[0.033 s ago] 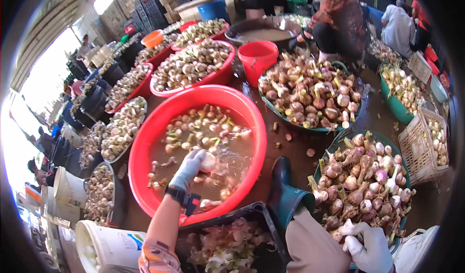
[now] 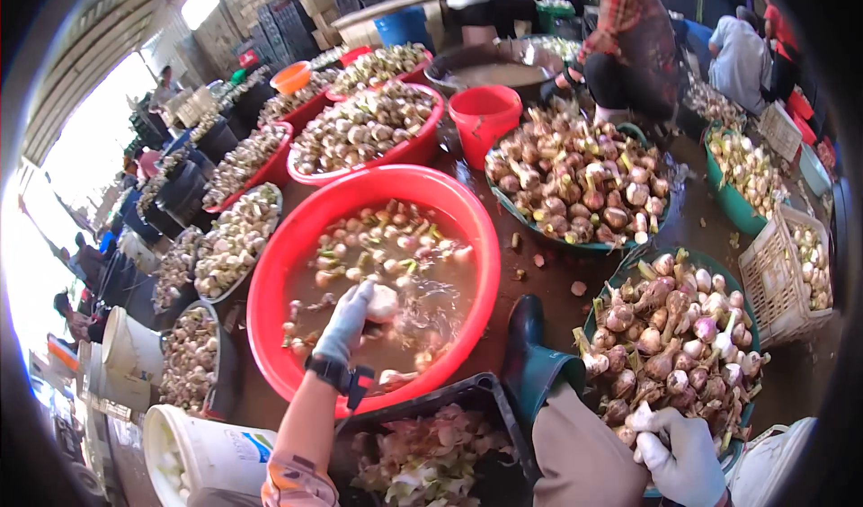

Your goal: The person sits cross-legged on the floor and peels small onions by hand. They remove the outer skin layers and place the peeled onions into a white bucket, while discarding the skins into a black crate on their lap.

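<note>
My left hand (image 2: 344,325), in a pale glove with a dark band at the wrist, reaches over a big red tub (image 2: 262,314) of murky water. Its fingers are closed around one side of a white garlic bulb (image 2: 383,303), just at the water. More garlic bulbs (image 2: 387,242) float beyond it. At the lower right, my gloved right hand (image 2: 679,458) has its fingers curled together beside a heap of unpeeled garlic (image 2: 674,345) in a green basin. What those fingers pinch, if anything, is hidden.
A black crate (image 2: 490,399) of garlic skins stands before my knees. To the left is a white bucket (image 2: 216,453); a red bucket (image 2: 485,128) stands beyond the tub. Basins heaped with garlic (image 2: 360,128) surround me. A crouching person (image 2: 629,40) works at the far right.
The view has shifted slightly, so the scene sits a little further right and lower. My left hand and the bulb have moved slightly left within the tub. The right hand is nearly still.
</note>
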A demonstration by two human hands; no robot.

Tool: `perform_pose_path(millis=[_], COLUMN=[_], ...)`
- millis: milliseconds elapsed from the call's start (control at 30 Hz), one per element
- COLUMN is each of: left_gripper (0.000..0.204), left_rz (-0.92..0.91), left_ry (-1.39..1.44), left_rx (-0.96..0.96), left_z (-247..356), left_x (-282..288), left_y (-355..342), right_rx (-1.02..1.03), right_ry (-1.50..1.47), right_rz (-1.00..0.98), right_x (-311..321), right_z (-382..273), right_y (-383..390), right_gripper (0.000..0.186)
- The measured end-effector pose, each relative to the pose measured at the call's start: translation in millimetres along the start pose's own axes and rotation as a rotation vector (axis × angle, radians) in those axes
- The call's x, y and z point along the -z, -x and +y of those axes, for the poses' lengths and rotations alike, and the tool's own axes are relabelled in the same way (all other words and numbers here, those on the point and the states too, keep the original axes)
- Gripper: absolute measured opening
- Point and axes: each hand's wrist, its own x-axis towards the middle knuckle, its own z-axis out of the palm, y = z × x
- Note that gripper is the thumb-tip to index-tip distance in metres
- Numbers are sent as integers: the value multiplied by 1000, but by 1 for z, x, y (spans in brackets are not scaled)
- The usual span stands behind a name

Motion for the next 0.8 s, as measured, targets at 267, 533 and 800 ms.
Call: perform_pose_path(millis=[267,533,800], left_gripper=[44,45,26], left_rz=[-69,-105,204], left_ry=[802,1013,842], left_rx=[-86,-22,-39], left_z=[13,-47,-73], left_x=[85,80,51], left_y=[240,390,427], right_rx=[465,396,419], right_ry=[-167,42,155], right_rz=[-123,-422,-423], right_x=[-70,-221,-304], right_z=[-96,-153,-119], right_y=[28,80,117], right_gripper=[31,49,43])
